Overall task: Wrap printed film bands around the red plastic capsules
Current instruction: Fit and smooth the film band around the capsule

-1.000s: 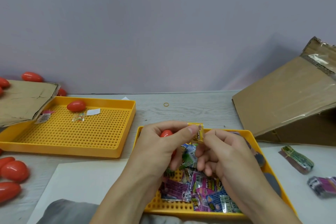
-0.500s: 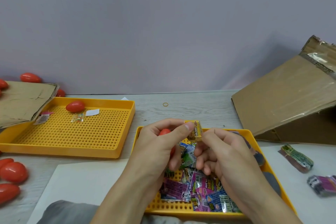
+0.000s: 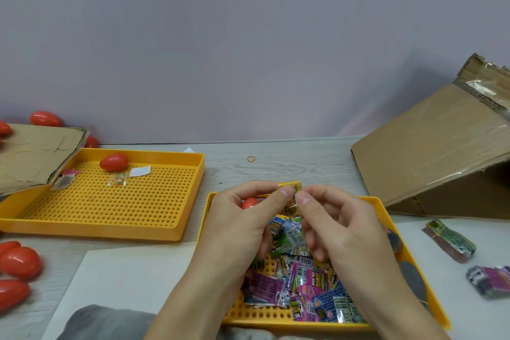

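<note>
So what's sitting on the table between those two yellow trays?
Nothing: the head view shows only bare grey table in the narrow gap between the left tray and the right tray, which holds the film bands.

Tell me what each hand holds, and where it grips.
Both thumbs and forefingers pinch a yellow film band at its side edges. The left hand also holds a red capsule in its palm.
</note>
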`<action>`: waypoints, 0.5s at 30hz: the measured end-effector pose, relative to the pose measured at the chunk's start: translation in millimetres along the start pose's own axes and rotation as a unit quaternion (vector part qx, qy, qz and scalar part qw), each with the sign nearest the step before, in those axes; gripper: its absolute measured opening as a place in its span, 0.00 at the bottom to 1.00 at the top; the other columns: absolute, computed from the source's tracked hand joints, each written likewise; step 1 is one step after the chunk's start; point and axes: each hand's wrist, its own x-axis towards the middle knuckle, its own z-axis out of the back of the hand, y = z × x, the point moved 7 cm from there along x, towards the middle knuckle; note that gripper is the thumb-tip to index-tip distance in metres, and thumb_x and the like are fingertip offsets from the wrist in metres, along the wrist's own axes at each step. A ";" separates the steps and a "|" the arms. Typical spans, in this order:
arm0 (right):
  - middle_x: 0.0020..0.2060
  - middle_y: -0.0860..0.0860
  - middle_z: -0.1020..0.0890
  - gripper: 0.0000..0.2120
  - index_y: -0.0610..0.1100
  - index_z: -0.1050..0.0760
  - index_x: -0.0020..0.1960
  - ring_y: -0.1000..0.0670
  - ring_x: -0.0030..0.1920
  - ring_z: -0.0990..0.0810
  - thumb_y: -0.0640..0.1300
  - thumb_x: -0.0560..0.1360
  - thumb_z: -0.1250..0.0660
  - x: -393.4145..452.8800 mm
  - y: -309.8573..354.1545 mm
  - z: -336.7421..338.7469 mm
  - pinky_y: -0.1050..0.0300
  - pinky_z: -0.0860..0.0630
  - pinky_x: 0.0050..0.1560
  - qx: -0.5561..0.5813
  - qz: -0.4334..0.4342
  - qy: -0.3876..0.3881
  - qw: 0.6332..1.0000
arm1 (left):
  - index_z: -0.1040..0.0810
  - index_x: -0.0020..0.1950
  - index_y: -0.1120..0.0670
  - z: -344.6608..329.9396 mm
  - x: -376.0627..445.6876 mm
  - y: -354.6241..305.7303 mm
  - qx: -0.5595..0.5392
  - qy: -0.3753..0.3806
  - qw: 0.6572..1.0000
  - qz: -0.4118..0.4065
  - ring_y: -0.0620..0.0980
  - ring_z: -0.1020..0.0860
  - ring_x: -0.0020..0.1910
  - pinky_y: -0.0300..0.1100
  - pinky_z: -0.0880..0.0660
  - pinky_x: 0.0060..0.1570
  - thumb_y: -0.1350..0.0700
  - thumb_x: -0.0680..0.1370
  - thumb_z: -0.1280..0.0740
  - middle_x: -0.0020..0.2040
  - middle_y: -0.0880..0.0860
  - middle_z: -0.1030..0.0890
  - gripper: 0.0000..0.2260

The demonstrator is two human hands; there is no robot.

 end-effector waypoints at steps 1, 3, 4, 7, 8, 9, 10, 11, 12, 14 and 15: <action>0.29 0.52 0.21 0.13 0.48 0.19 0.46 0.56 0.27 0.26 0.56 0.68 0.31 0.3 0.3 2.1 0.66 0.31 0.28 -0.002 0.006 -0.013 1.000 | 0.15 0.44 0.54 -0.2 0.0 -0.2 0.001 -0.002 1.000 -0.002 0.47 0.38 0.17 0.35 0.40 0.21 0.48 0.63 0.24 0.30 0.54 0.26 0.14; 0.29 0.50 0.22 0.09 0.48 0.22 0.48 0.55 0.26 0.28 0.52 0.71 0.29 1.2 0.1 8.3 0.63 0.32 0.27 0.004 0.014 -0.045 0.999 | 0.15 0.44 0.54 0.0 0.6 0.5 0.001 -0.007 1.000 -0.001 0.47 0.39 0.17 0.35 0.41 0.21 0.50 0.65 0.24 0.26 0.52 0.29 0.11; 0.29 0.49 0.23 0.09 0.49 0.23 0.48 0.54 0.26 0.29 0.51 0.71 0.29 1.5 0.5 10.6 0.62 0.33 0.26 0.009 0.019 -0.054 0.998 | 0.15 0.44 0.55 0.6 1.0 1.1 0.000 -0.010 1.000 -0.001 0.47 0.39 0.17 0.35 0.41 0.21 0.51 0.67 0.24 0.25 0.50 0.29 0.09; 0.29 0.51 0.22 0.10 0.50 0.20 0.45 0.56 0.26 0.27 0.55 0.68 0.30 1.1 2.6 9.0 0.66 0.33 0.27 0.012 0.030 -0.044 0.998 | 0.15 0.44 0.56 2.5 1.7 2.4 -0.001 -0.016 1.000 -0.003 0.47 0.38 0.18 0.35 0.41 0.21 0.54 0.70 0.25 0.25 0.50 0.28 0.07; 0.29 0.51 0.22 0.11 0.51 0.19 0.45 0.57 0.27 0.27 0.56 0.67 0.31 0.7 2.9 7.4 0.67 0.33 0.26 0.009 0.031 -0.038 0.999 | 0.15 0.44 0.55 2.8 1.6 2.0 0.001 -0.016 1.000 -0.006 0.47 0.38 0.18 0.35 0.41 0.21 0.53 0.69 0.25 0.26 0.51 0.28 0.08; 0.29 0.51 0.22 0.11 0.51 0.19 0.45 0.57 0.27 0.27 0.56 0.67 0.31 0.8 2.5 6.6 0.68 0.34 0.26 0.005 0.029 -0.035 0.999 | 0.15 0.44 0.55 2.7 1.7 1.3 0.002 -0.014 1.000 -0.009 0.47 0.38 0.18 0.36 0.41 0.22 0.52 0.69 0.25 0.27 0.53 0.27 0.08; 0.28 0.51 0.22 0.11 0.51 0.18 0.44 0.57 0.27 0.28 0.56 0.67 0.30 0.9 1.8 6.5 0.68 0.34 0.26 0.002 0.027 -0.036 0.999 | 0.14 0.45 0.54 2.5 1.6 0.2 0.002 -0.012 1.000 -0.011 0.48 0.38 0.18 0.36 0.41 0.22 0.51 0.68 0.25 0.29 0.54 0.26 0.09; 0.28 0.52 0.23 0.10 0.51 0.18 0.44 0.57 0.27 0.28 0.55 0.68 0.30 1.3 0.9 6.8 0.68 0.34 0.26 -0.003 0.025 -0.037 0.999 | 0.14 0.45 0.54 2.1 1.7 -0.8 0.000 -0.009 1.000 -0.014 0.48 0.37 0.18 0.37 0.40 0.22 0.49 0.67 0.25 0.30 0.54 0.24 0.11; 0.27 0.52 0.23 0.10 0.51 0.18 0.43 0.57 0.27 0.28 0.55 0.68 0.30 1.6 0.6 7.1 0.69 0.34 0.26 -0.006 0.025 -0.038 0.999 | 0.14 0.45 0.54 1.6 1.7 -1.9 -0.003 -0.004 1.000 -0.016 0.48 0.37 0.18 0.37 0.40 0.23 0.48 0.66 0.25 0.32 0.55 0.22 0.12; 0.26 0.53 0.24 0.12 0.50 0.17 0.43 0.57 0.26 0.28 0.57 0.67 0.31 1.2 1.0 6.5 0.69 0.34 0.26 -0.009 0.026 -0.036 0.999 | 0.15 0.45 0.54 0.2 1.4 -3.1 -0.002 0.006 1.000 -0.014 0.48 0.37 0.18 0.37 0.40 0.23 0.47 0.65 0.25 0.37 0.61 0.19 0.14; 0.26 0.53 0.24 0.12 0.50 0.17 0.43 0.57 0.27 0.29 0.57 0.67 0.31 0.7 1.9 5.9 0.69 0.34 0.26 -0.015 0.030 -0.034 0.999 | 0.15 0.45 0.53 -0.5 1.7 -2.9 0.003 0.010 1.000 -0.012 0.48 0.37 0.18 0.37 0.40 0.23 0.47 0.65 0.25 0.40 0.64 0.19 0.14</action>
